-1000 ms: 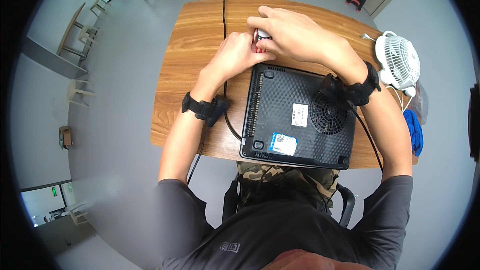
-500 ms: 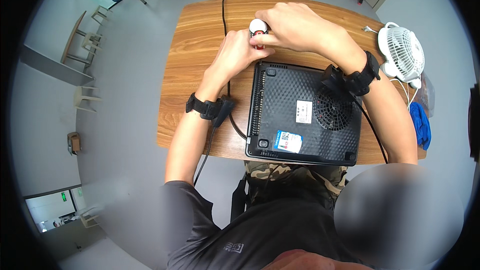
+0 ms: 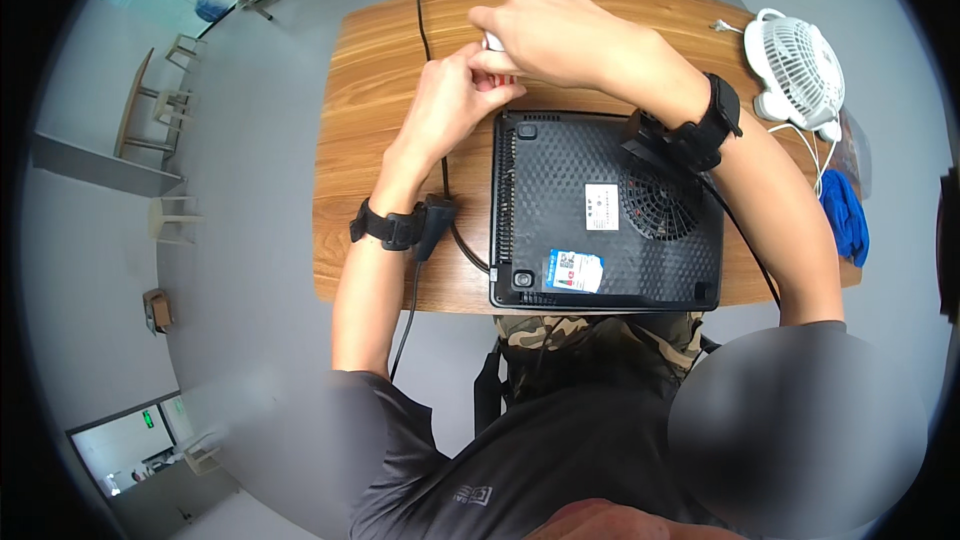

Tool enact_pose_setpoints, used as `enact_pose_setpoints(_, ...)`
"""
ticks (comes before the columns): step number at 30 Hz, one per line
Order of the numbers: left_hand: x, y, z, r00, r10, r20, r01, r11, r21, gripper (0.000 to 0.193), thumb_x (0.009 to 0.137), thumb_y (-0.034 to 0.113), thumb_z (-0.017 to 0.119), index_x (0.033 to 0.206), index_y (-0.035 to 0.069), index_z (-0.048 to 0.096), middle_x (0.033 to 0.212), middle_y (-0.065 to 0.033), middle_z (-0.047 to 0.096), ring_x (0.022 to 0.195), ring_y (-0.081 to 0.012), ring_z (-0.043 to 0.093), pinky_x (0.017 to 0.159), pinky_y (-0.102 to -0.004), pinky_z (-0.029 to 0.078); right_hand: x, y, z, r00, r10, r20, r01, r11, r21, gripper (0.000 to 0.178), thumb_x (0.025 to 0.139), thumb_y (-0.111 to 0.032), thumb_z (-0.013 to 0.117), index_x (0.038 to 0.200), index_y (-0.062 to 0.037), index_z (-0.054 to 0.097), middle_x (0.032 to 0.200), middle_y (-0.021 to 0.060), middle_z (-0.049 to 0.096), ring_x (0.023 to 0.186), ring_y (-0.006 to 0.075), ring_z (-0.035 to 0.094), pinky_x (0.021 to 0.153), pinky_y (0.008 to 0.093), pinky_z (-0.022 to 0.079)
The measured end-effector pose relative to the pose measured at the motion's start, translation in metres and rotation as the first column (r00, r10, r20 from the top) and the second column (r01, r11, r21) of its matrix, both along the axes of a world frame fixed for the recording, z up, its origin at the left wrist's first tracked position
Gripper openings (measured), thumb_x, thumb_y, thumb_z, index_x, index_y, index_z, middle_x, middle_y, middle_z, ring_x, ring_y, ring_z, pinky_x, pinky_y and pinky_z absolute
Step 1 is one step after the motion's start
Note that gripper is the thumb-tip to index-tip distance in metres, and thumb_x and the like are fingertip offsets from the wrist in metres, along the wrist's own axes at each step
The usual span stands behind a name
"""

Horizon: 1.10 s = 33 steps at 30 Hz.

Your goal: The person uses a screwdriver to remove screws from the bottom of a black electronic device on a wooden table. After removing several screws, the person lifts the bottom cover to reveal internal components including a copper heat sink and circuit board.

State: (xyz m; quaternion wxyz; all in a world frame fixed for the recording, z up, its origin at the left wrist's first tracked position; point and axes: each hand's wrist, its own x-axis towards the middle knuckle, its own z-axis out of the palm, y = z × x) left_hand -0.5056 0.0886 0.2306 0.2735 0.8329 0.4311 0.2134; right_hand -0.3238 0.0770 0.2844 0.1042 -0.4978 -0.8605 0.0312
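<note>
Beyond the far left corner of the black appliance, both hands meet around a small bottle [image 3: 493, 42] with a white top and some red on its body. My left hand [image 3: 448, 105] is closed around its lower part. From above, my right hand [image 3: 555, 35] grips the white top, its fingers hiding most of it. The black appliance [image 3: 580, 165], which looks like an induction cooker, lies underside up near the table's front edge. A round fan grille, corner feet, vent slots and two stickers show on it. Its black cord [image 3: 445, 175] passes by my left wrist.
The wooden table [image 3: 370, 70] carries a white fan [image 3: 800, 65] with its cable and plug at the right. A blue cloth [image 3: 845, 218] lies by the right edge. Black straps with small boxes and cables sit on both wrists. Stools and tables stand along the left wall.
My right hand has turned over the bottle's white top, covering more of it. Both hands have shifted slightly up and left in the view, which has also moved a little.
</note>
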Motion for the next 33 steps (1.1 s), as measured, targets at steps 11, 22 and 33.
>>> enact_pose_setpoints(11, -0.003, 0.002, -0.013, 1.0, 0.012, -0.019, -0.011, 0.999, 0.033, 0.037, 0.083, 0.026, 0.087, 0.093, -0.004, 0.069, 0.08, -0.0172, 0.074, 0.078, -0.029, 0.074, 0.074, -0.0398, 0.057, 0.008, -0.013, 0.009, 0.984, 0.17, -0.049, -0.172, 0.984, -0.049, 0.037, 0.096, -0.036, 0.065, 0.119, -0.0076, 0.064, 0.12, 0.0226, 0.06, 0.095, 0.0394, 0.071, 0.083, 0.0479, 0.057)
enact_pose_setpoints(22, 0.005, -0.006, 0.0, 0.994, 0.093, -0.052, -0.093, 0.996, 0.02, 0.038, 0.083, 0.03, 0.086, 0.087, -0.003, 0.068, 0.078, -0.0137, 0.073, 0.073, -0.024, 0.069, 0.071, -0.0376, 0.056, -0.001, -0.014, -0.002, 0.988, 0.127, -0.083, -0.125, 0.992, 0.021, 0.033, 0.095, -0.031, 0.067, 0.115, -0.0041, 0.061, 0.106, 0.0188, 0.062, 0.091, 0.0378, 0.07, 0.077, 0.0497, 0.056)
enact_pose_setpoints(33, 0.002, -0.002, -0.005, 1.0, 0.011, -0.008, -0.011, 0.999, -0.039, 0.036, 0.086, 0.027, 0.079, 0.086, -0.006, 0.067, 0.08, -0.0226, 0.072, 0.073, -0.0325, 0.072, 0.072, -0.0416, 0.057, -0.012, -0.02, 0.017, 0.983, -0.119, 0.141, 0.111, 0.992, 0.061, 0.043, 0.094, -0.04, 0.065, 0.109, 0.0004, 0.067, 0.09, 0.0178, 0.076, 0.083, 0.0359, 0.075, 0.072, 0.0447, 0.059)
